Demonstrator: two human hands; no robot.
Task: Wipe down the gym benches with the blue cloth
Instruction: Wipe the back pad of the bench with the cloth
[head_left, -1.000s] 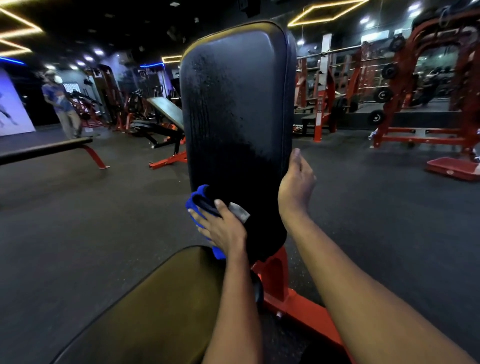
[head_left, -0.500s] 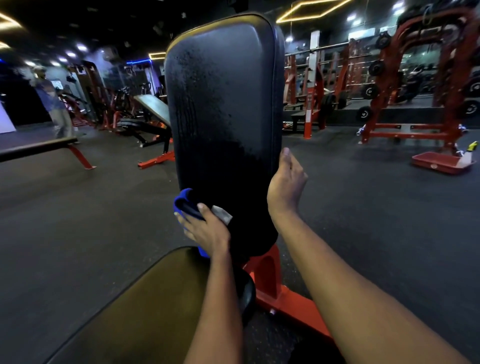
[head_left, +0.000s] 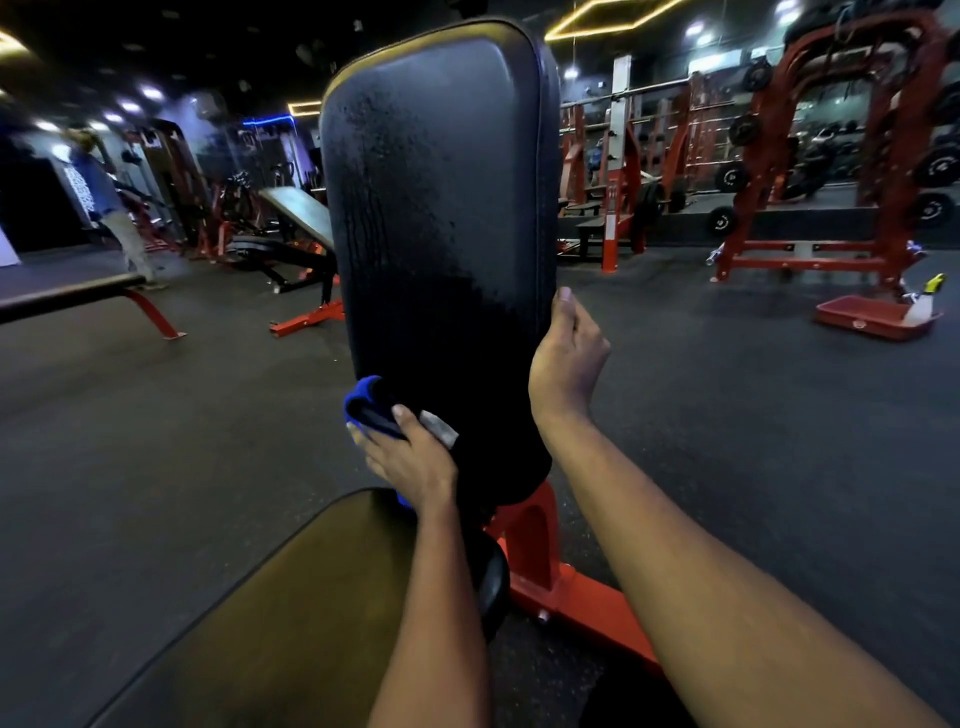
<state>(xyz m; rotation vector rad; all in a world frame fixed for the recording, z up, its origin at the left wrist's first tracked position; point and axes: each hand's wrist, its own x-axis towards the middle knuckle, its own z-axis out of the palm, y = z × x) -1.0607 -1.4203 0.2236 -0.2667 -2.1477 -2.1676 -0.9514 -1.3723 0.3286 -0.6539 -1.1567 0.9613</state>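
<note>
Low on the backrest (head_left: 441, 208), the left hand (head_left: 410, 462) grips the blue cloth (head_left: 363, 402); the right hand (head_left: 566, 374) clasps its right edge.

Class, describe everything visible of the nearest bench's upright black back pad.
The back pad is black, vinyl-looking, nearly upright on an orange frame. Its upper face looks speckled and streaked, the lower darker. The left hand holds the blue cloth at its lower left edge; the right hand grips its right edge.
</note>
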